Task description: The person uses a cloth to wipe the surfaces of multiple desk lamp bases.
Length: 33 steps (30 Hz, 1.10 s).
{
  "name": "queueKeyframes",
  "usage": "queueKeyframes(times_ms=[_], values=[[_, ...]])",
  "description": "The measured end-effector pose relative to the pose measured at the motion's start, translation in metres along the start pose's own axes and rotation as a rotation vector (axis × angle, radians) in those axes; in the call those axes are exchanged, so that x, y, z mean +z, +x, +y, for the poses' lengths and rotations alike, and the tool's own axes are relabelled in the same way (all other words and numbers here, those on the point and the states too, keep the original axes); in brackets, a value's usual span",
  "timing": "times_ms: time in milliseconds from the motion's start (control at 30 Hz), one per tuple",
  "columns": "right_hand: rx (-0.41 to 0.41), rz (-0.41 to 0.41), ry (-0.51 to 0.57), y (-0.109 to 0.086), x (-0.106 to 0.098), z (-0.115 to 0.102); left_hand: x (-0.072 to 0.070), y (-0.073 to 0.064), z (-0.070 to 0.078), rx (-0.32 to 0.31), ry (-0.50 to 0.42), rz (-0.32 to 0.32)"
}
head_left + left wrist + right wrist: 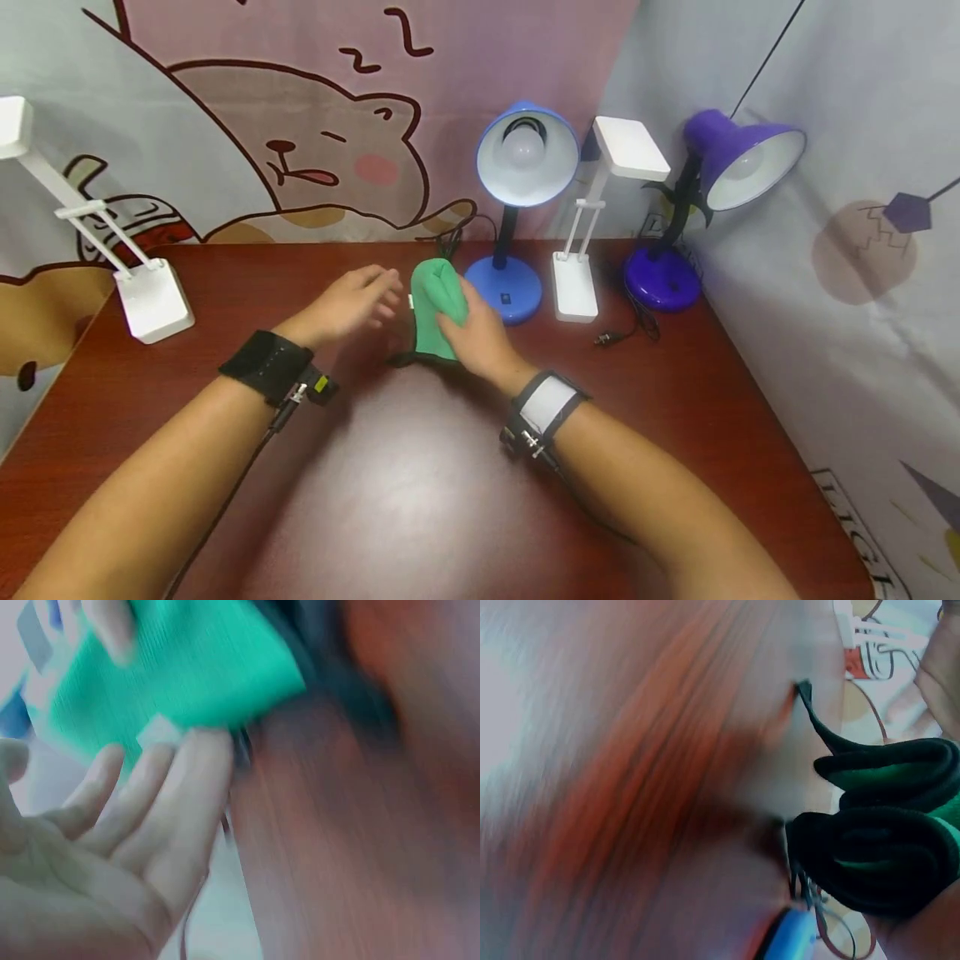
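Note:
A soft green cloth pouch with a black-trimmed edge stands folded above the table, held in my right hand. Its thumb lies across the front of the fabric, and the other fingers are mostly hidden behind. Seen from the right wrist, the black trim curves into two rounded folds, and a thin black strap sticks out from one. My left hand is just left of the pouch with loosely bent fingers. In the left wrist view, its fingertips are right by a small white tag on the pouch's side.
Behind my right hand stands a blue desk lamp, then a white folding lamp and a purple lamp with a loose cable. Another white lamp is at the far left. A printed cloth backdrop closes off the table's back.

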State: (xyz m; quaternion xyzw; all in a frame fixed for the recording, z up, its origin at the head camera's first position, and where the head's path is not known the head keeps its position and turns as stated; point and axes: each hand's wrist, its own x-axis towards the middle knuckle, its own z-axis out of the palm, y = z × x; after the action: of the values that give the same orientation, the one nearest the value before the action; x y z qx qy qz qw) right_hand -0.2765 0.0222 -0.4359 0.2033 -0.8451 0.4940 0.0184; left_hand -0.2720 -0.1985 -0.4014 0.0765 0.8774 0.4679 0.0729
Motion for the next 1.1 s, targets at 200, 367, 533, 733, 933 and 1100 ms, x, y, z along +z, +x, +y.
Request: queueKeyframes(times_ms=[200, 367, 533, 733, 933, 1100], values=[[-0.06, 0.069, -0.093, -0.005, -0.033, 0.008, -0.091, -0.018, -0.076, -0.239, 0.495, 0.223], [-0.102, 0.179, -0.164, -0.01, -0.054, 0.011, -0.147, -0.05, -0.14, -0.409, 0.583, 0.253], [-0.128, 0.183, -0.197, -0.016, -0.055, 0.012, -0.161, -0.067, -0.175, -0.424, 0.582, 0.16], [-0.158, 0.168, -0.214, -0.023, -0.051, 0.01, -0.151, -0.066, -0.176, -0.446, 0.629, 0.173], [-0.171, 0.11, -0.225, -0.028, -0.044, 0.008, -0.126, -0.063, -0.16, -0.373, 0.713, 0.194], [-0.154, 0.071, -0.259, -0.033, -0.042, 0.009, -0.084, -0.063, -0.128, -0.321, 0.76, 0.195]])
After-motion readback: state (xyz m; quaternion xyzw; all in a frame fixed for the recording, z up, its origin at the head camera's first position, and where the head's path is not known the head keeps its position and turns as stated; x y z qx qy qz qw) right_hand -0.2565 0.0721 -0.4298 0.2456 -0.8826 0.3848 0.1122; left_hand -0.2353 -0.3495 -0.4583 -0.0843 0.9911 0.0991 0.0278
